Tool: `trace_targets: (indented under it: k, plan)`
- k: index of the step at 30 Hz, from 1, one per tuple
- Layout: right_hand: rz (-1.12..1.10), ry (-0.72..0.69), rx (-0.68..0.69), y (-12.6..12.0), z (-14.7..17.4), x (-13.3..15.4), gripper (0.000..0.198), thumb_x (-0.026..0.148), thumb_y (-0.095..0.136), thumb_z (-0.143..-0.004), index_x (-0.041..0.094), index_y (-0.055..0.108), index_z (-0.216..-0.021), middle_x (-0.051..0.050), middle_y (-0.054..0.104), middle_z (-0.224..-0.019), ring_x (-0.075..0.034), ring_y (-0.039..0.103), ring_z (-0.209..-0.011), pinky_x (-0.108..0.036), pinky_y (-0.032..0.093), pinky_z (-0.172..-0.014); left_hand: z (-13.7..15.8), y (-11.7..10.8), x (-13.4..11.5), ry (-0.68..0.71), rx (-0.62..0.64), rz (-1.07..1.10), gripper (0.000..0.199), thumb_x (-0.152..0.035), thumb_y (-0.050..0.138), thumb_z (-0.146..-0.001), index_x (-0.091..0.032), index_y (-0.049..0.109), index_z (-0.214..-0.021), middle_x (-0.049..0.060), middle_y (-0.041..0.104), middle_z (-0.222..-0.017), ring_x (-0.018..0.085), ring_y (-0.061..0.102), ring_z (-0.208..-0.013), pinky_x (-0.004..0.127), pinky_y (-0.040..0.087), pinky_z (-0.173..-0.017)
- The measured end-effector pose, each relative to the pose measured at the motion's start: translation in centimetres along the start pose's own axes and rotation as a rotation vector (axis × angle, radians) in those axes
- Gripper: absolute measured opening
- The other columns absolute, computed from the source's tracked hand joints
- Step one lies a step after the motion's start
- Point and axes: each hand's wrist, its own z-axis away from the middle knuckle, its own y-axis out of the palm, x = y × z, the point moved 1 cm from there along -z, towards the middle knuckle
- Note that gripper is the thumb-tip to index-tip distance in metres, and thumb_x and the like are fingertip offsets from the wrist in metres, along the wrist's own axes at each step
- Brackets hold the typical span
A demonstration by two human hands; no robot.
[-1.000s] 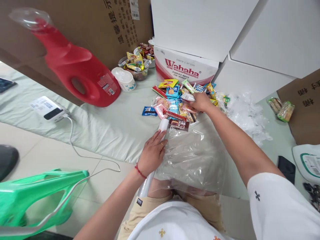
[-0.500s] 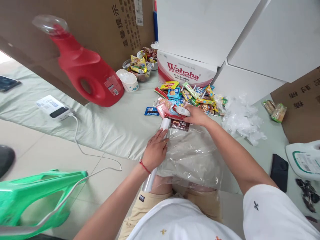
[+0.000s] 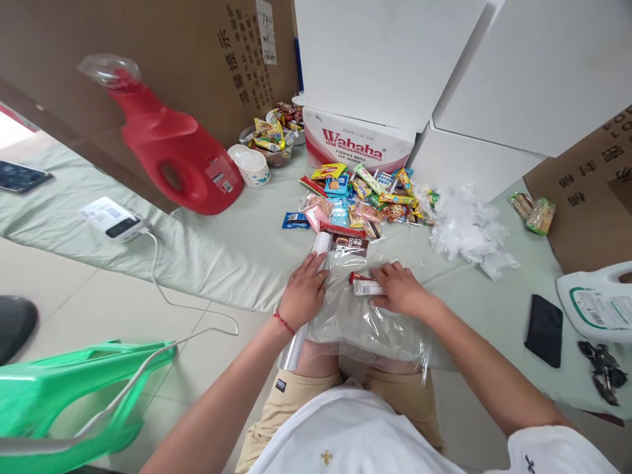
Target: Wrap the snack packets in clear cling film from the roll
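Right hand (image 3: 402, 289) has come back toward the near side, off the snack pile (image 3: 365, 197), and I now have it low over the clear film (image 3: 353, 322). A white packet (image 3: 368, 288) goes with it, with a red packet (image 3: 360, 277) just on its far side; thumb and fingers look closed on their right end. Half a second ago the white one was over the pile's near edge, so this pair is now picked out and sits over the film, apart from the rest. Can't tell if they rest on it or are held just above.

My left hand (image 3: 305, 295) stays on the film roll (image 3: 296, 349), fingers close together over it; can't tell if they wrap underneath. Roll is left of the film, film still spread toward the near edge. Brown packet (image 3: 349, 245) lies at the film's far edge, as before. Crumpled plastic (image 3: 467, 227) right of the pile, unchanged
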Motion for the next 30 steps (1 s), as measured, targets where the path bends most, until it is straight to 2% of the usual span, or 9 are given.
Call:
trace_targets:
  k: [2, 6, 11, 13, 17, 21, 25, 28, 30]
  plan:
    - [-0.046, -0.062, -0.056, -1.5, -1.9, -0.3, 0.065, 0.055, 0.070, -0.090, 0.022, 0.057, -0.145, -0.017, 0.060, -0.134, -0.035, 0.051, -0.121, -0.044, 0.044, -0.097, 0.0, 0.0, -0.2, 0.000, -0.004, 0.000, 0.038, -0.014, 0.049, -0.091, -0.018, 0.072, -0.120, 0.009, 0.044, -0.163, 0.031, 0.030, -0.157, 0.055, 0.039, -0.123]
    - [-0.032, -0.004, -0.292, -3.9, -8.6, 0.6, 0.049, 0.042, 0.062, -0.098, 0.019, 0.059, -0.141, -0.018, 0.059, -0.139, -0.034, 0.047, -0.129, -0.044, 0.041, -0.104, -0.1, -0.2, -0.5, -0.010, 0.010, -0.021, 0.037, -0.016, 0.047, -0.092, -0.019, 0.072, -0.120, 0.009, 0.045, -0.163, 0.031, 0.031, -0.156, 0.055, 0.040, -0.123]
    - [-0.031, -0.040, -0.277, -5.3, -14.2, 1.0, 0.031, 0.034, 0.060, -0.098, 0.014, 0.072, -0.119, -0.017, 0.067, -0.124, -0.033, 0.051, -0.122, -0.043, 0.039, -0.101, -0.1, -0.5, -0.7, -0.025, 0.018, -0.039, 0.037, -0.017, 0.047, -0.093, -0.019, 0.071, -0.122, 0.009, 0.044, -0.163, 0.032, 0.031, -0.156, 0.055, 0.039, -0.123]
    - [-0.086, -0.069, -0.342, -6.5, -12.6, 0.1, 0.027, 0.032, 0.060, -0.097, 0.015, 0.074, -0.111, -0.014, 0.070, -0.117, -0.031, 0.053, -0.114, -0.040, 0.039, -0.098, -0.1, -0.5, -0.7, -0.026, 0.018, -0.027, 0.037, -0.018, 0.046, -0.094, -0.019, 0.070, -0.122, 0.009, 0.043, -0.164, 0.032, 0.029, -0.157, 0.054, 0.037, -0.124]
    - [-0.119, -0.134, -0.454, -8.0, -5.2, -1.1, 0.025, 0.032, 0.056, -0.098, 0.017, 0.073, -0.108, -0.010, 0.069, -0.110, -0.028, 0.052, -0.102, -0.038, 0.038, -0.090, 0.0, -0.4, -0.5, -0.030, 0.018, 0.003, 0.037, -0.018, 0.044, -0.096, -0.018, 0.070, -0.122, 0.009, 0.043, -0.164, 0.032, 0.028, -0.157, 0.055, 0.037, -0.125]
    - [0.016, -0.085, -0.344, -3.9, 0.1, 0.1, 0.024, 0.030, 0.053, -0.101, 0.019, 0.074, -0.105, -0.014, 0.068, -0.103, -0.031, 0.050, -0.104, -0.040, 0.037, -0.085, 0.0, -0.2, -0.2, -0.027, -0.009, 0.055, 0.043, -0.016, 0.042, -0.095, -0.017, 0.063, -0.133, 0.011, 0.043, -0.164, 0.030, 0.028, -0.157, 0.053, 0.036, -0.125]
    - [0.093, -0.053, -0.247, 1.7, 0.9, 1.1, 0.034, 0.031, 0.041, -0.107, 0.017, 0.071, -0.116, -0.016, 0.068, -0.109, -0.031, 0.053, -0.105, -0.044, 0.040, -0.086, 0.4, -0.5, 0.8, -0.013, -0.044, 0.131, 0.055, -0.019, 0.044, -0.094, -0.015, 0.048, -0.150, 0.016, 0.043, -0.162, 0.030, 0.031, -0.156, 0.054, 0.033, -0.127]
    - [0.072, -0.029, -0.308, 2.6, 1.1, 1.1, 0.043, 0.042, 0.036, -0.108, 0.019, 0.070, -0.122, -0.016, 0.069, -0.118, -0.032, 0.054, -0.109, -0.046, 0.043, -0.091, 0.7, -1.1, 1.4, -0.062, -0.112, 0.182, 0.057, -0.029, 0.048, -0.096, -0.017, 0.043, -0.151, 0.017, 0.040, -0.162, 0.030, 0.036, -0.153, 0.053, 0.035, -0.125]
    - [0.039, -0.003, -0.399, 2.2, 1.2, 1.5, 0.048, 0.047, 0.036, -0.108, 0.018, 0.067, -0.130, -0.016, 0.066, -0.132, -0.034, 0.052, -0.121, -0.048, 0.042, -0.100, 0.6, -1.5, 1.3, -0.198, -0.188, 0.165, 0.058, -0.037, 0.049, -0.097, -0.013, 0.044, -0.149, 0.021, 0.044, -0.156, 0.032, 0.042, -0.148, 0.053, 0.039, -0.121]
